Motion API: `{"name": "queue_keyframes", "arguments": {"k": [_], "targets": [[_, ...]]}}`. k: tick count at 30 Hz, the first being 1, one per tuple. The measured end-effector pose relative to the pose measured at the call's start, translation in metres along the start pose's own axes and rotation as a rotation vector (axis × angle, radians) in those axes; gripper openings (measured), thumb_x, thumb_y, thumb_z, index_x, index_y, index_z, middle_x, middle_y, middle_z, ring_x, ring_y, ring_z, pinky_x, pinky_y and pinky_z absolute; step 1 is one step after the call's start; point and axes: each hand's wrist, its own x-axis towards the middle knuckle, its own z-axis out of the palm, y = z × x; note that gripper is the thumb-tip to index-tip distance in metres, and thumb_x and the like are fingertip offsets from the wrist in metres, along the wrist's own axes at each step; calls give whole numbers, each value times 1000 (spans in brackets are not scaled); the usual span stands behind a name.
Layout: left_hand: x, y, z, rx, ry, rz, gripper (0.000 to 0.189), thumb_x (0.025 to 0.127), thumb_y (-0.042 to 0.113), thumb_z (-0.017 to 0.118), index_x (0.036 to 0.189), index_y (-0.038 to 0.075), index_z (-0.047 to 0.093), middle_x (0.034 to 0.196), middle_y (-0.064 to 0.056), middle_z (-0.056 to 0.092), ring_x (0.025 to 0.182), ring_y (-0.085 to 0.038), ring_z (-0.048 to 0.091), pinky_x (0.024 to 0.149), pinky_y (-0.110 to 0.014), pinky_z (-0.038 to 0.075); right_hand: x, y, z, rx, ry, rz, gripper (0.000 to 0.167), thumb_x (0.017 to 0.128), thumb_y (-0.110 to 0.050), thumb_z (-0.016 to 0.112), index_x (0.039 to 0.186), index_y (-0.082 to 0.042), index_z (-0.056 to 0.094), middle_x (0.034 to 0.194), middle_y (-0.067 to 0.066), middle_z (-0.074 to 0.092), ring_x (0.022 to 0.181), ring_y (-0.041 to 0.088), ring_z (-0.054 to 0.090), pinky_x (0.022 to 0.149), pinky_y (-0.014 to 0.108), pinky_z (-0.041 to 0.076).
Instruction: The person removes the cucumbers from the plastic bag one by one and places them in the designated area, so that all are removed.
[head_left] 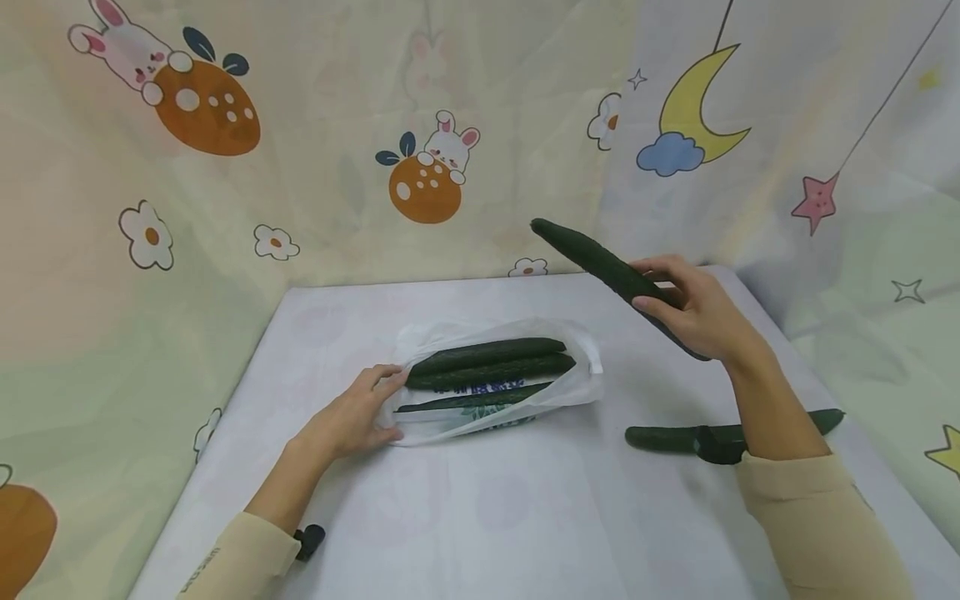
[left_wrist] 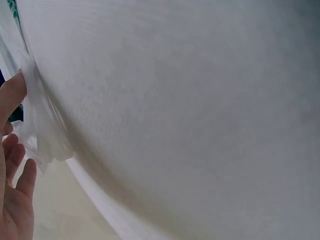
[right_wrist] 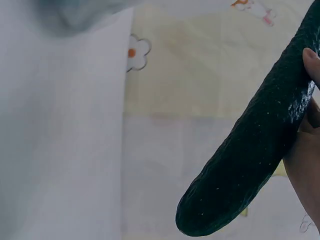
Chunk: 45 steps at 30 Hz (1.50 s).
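Observation:
A white plastic bag (head_left: 577, 387) with blue and green print lies spread on the table, several dark green cucumbers (head_left: 491, 369) showing in its opening. My left hand (head_left: 348, 417) grips the bag's left end, thumb low and fingers above; in the left wrist view the thumb (left_wrist: 12, 95) is against the thin plastic. In my right hand (head_left: 701, 312) a long cucumber (head_left: 592, 257) is held between thumb and fingers, tilted and raised above the table's far right side. The right wrist view shows this cucumber (right_wrist: 235, 170) close up, the hand at the frame's edge.
Another cucumber (head_left: 660, 439) lies on the white table (head_left: 480, 508) under my right forearm, partly hidden by it and the black wrist camera (head_left: 720, 447). Cloth with cartoon prints (head_left: 337, 125) hangs behind and beside the table.

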Motion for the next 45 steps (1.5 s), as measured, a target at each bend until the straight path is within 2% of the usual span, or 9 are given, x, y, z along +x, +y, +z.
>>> {"name": "queue_keyframes", "arguments": {"k": [5,11,14,19,24,28,33,40,45], "targets": [[1,-1,1,-10,7,-1,96,79,34,90,156,4,41,160,-13,36,143,-32,41,111,-47,46,-20,20,-4,-71,-53,145,50,94,-1,72,141,-9,58,134,8,59,100,1,65,80,9,50],[3,-2,3,-47,21,3,98,77,32,92,156,3,40,163,-13,28,141,-33,44,108,-47,49,-43,44,-8,-141,-142,207,46,96,-7,72,139,-13,59,136,7,59,109,20,63,82,10,50],[4,-2,3,-43,22,-6,101,76,33,92,156,2,39,163,-14,28,141,-32,45,109,-47,48,-52,52,-8,-164,-154,239,43,95,-9,74,136,-17,63,132,3,62,110,14,61,85,7,48],[2,-3,2,-27,20,-18,106,75,34,93,158,0,35,163,-15,29,140,-33,44,111,-48,46,-65,61,-13,-192,-162,228,42,92,-8,77,132,-17,66,127,3,64,107,0,56,89,3,43],[1,-3,3,-18,22,-4,108,75,34,93,158,-1,34,163,-17,31,140,-35,44,111,-50,45,-82,73,-24,-228,-171,191,41,93,-9,76,132,-14,65,126,5,64,108,-3,54,88,3,42],[1,-3,2,-23,-4,-9,106,77,35,92,158,1,33,164,-16,31,144,-36,41,115,-51,41,-97,82,-35,-292,-182,210,42,90,-10,80,129,-16,67,122,7,67,103,-6,53,83,4,42],[2,-3,2,-35,-29,-19,104,79,34,91,158,0,33,164,-15,33,147,-36,38,117,-51,39,-111,84,-45,-345,-250,231,41,86,-9,83,123,-19,70,119,3,71,105,2,57,87,9,43],[-2,-8,-1,-34,-28,-16,105,78,34,91,158,-1,34,163,-17,34,147,-37,38,116,-52,39,-113,85,-39,-346,-363,290,41,87,-9,81,123,-23,68,120,-5,69,109,8,59,92,16,47],[1,-8,1,-39,-31,-10,105,78,36,91,158,-1,33,163,-17,33,147,-37,38,117,-52,38,-117,84,-42,-365,-389,257,40,86,-9,82,121,-24,69,117,-6,69,108,13,61,91,29,51]]}}
